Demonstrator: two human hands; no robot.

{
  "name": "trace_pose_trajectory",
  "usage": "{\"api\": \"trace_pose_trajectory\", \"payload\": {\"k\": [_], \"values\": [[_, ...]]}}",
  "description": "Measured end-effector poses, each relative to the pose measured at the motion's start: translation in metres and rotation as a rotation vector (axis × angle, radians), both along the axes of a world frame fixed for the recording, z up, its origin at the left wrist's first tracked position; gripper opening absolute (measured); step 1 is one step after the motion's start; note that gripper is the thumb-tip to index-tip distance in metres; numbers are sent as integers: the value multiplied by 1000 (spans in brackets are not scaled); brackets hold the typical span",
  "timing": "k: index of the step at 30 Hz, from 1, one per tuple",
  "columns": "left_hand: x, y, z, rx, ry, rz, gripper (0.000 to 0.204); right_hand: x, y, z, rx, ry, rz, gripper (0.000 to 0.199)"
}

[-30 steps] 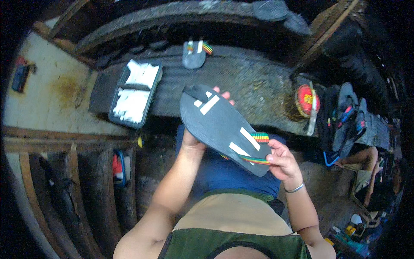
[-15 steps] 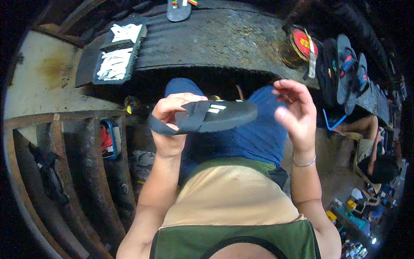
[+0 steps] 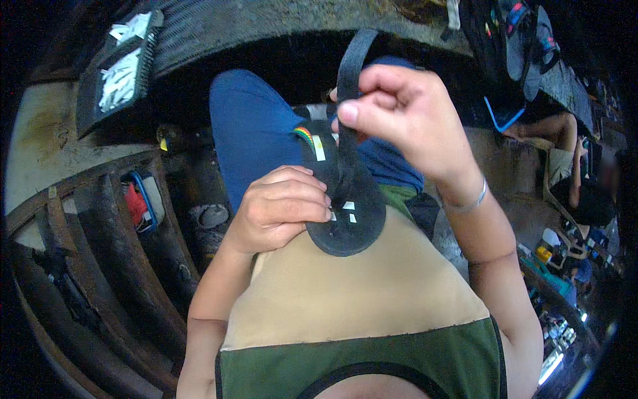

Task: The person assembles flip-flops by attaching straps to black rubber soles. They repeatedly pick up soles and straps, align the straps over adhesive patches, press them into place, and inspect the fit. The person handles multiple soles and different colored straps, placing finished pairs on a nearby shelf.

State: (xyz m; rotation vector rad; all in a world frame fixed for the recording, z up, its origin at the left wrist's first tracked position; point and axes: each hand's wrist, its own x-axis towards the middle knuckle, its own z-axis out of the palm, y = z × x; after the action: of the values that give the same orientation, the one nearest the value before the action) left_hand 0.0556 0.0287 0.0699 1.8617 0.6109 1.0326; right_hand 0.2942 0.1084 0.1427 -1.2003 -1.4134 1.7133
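A black sandal is held over my lap, its rounded end close to my belly. Several small white pieces sit in its dark surface, and a striped red, yellow and green strip shows at its left edge. My left hand is closed on the sandal's left side, with fingers across the sole. Between thumb and fingers, my right hand pinches a long black strap that stretches up from the sandal. Part of the sandal's far end is hidden.
Ahead is a worn dark workbench. A black tray of white strips lies on it at the left. A dirty wooden rack stands on the left. Finished-looking sandals and a blue bent bar are at right, near another person's limb.
The sandal has turned from lying sideways to pointing away from me, nearer my belly. My left hand moved onto its side; my right hand, empty before, has taken hold of the strap.
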Motion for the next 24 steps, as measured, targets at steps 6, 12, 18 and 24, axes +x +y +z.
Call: {"api": "trace_pose_trajectory", "payload": {"k": [6, 12, 18, 24], "values": [[0, -25, -11, -99, 56, 3, 26, 1, 18, -105, 197, -262, 171, 26], [-9, -37, -8, -103, 216, 79, 23, -13, 6, -142, 243, -477, 367, 23], [-8, -35, -9, -141, 220, 44, 21, -2, 24, -142, 77, -426, 362, 20], [-9, -31, -14, -195, 193, -25, 15, 0, 12, -166, -59, -408, 387, 27]]}}
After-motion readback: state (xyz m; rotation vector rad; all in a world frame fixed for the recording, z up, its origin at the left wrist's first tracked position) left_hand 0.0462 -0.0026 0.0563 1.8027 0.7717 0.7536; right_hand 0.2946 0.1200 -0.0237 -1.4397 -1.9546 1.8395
